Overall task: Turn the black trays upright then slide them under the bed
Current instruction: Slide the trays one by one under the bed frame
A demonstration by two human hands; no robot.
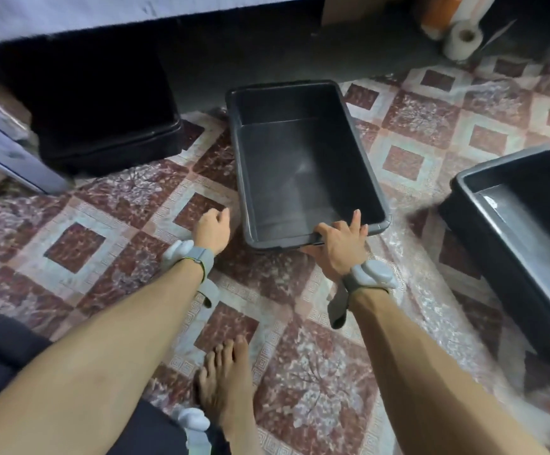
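Observation:
An upright black tray stands on the patterned floor, its far end at the dark gap under the bed. My right hand grips the tray's near rim at its right corner. My left hand hovers just left of the tray's near left corner, fingers loosely curled, holding nothing. A second upright black tray sits on the floor at the right. A third black tray, bottom side up, lies at the left, half under the bed.
A white paper roll and an orange-and-white item lie under the bed at the far right. My bare foot is on the tiled floor below my arms. A grey bed leg or panel stands at the left.

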